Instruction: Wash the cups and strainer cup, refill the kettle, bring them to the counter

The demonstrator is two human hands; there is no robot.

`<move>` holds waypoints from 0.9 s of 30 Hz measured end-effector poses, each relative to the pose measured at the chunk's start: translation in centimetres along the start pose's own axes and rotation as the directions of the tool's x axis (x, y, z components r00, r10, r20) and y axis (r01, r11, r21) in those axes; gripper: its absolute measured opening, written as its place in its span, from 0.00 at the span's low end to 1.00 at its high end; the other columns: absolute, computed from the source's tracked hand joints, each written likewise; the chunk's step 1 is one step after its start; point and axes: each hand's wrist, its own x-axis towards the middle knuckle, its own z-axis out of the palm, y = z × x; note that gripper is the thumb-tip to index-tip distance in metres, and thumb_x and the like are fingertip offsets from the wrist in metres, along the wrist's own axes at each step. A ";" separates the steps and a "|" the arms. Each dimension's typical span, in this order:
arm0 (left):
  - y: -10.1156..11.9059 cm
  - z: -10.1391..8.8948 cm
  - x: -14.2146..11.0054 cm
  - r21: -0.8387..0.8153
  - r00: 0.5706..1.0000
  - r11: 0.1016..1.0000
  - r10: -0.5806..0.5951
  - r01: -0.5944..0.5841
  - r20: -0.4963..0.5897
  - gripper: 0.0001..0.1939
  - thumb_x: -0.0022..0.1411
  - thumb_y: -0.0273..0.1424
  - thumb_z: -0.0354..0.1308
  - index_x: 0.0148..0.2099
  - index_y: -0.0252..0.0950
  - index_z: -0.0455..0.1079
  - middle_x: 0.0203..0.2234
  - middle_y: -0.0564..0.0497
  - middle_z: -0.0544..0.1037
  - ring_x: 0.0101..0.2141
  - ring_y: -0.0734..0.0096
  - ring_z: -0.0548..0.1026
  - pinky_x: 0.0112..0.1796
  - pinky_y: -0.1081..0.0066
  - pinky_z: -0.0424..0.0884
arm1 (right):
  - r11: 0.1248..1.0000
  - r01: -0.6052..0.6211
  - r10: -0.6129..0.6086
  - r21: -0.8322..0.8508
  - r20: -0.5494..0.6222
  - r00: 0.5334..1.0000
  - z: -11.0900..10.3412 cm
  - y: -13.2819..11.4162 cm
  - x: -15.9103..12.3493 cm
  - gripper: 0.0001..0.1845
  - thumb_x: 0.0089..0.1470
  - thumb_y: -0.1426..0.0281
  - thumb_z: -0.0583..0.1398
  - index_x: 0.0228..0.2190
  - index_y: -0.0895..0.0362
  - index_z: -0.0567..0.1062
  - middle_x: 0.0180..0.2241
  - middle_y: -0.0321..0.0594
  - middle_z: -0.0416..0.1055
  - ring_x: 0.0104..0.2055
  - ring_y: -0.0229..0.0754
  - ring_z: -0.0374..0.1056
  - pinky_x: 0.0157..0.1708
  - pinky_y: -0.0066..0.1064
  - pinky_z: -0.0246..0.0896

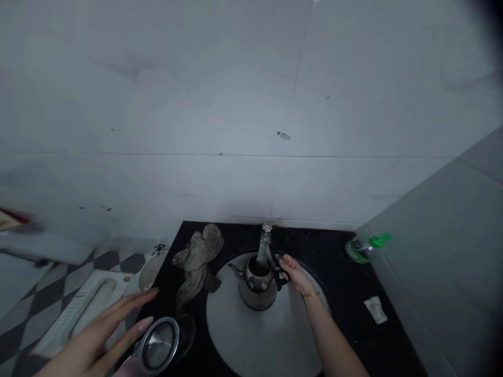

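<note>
A steel kettle (257, 285) with its lid off stands in the white round sink (267, 340), right under the tap (266, 242). My right hand (294, 273) is closed round the kettle's black handle. My left hand (100, 335) is at the lower left, fingers stretched out flat and apart, holding nothing. Just to its right lies the round steel kettle lid (159, 345) on the black counter (334, 262).
A crumpled grey-brown rag (198, 259) lies on the counter left of the sink. A green-capped bottle (363, 247) lies at the back right, with a small white scrap (376, 309) nearer. A squat toilet (84, 309) sits in the checkered floor on the left. Tiled walls stand behind and to the right.
</note>
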 end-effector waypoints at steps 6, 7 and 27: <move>6.9 2.6 10.0 -0.021 0.958 0.970 0.241 -0.241 0.154 0.18 0.63 0.42 0.48 0.53 0.46 0.68 0.51 0.53 0.74 0.52 0.65 0.70 0.54 0.64 0.66 | 1.000 0.004 -0.005 0.026 0.029 1.000 -0.9 0.6 0.5 0.28 0.36 0.54 0.69 0.20 0.54 0.56 0.17 0.24 0.51 0.16 0.27 0.44 0.13 0.21 0.38; 8.1 3.4 11.9 -0.033 0.946 0.963 0.268 -0.266 0.182 0.19 0.64 0.41 0.47 0.52 0.41 0.69 0.50 0.50 0.74 0.51 0.65 0.71 0.52 0.66 0.67 | 1.000 0.004 -0.005 0.028 0.032 0.999 -1.0 0.7 0.5 0.28 0.37 0.54 0.69 0.20 0.54 0.56 0.16 0.24 0.50 0.16 0.27 0.43 0.13 0.22 0.37; 17.3 17.7 28.7 0.209 0.893 0.959 0.084 -0.193 0.441 0.18 0.64 0.42 0.51 0.46 0.33 0.69 0.41 0.45 0.76 0.43 0.64 0.75 0.44 0.59 0.71 | 1.000 -0.004 0.006 -0.019 0.125 0.992 -1.7 0.0 0.9 0.31 0.36 0.52 0.69 0.20 0.53 0.53 0.15 0.22 0.48 0.15 0.27 0.42 0.13 0.23 0.39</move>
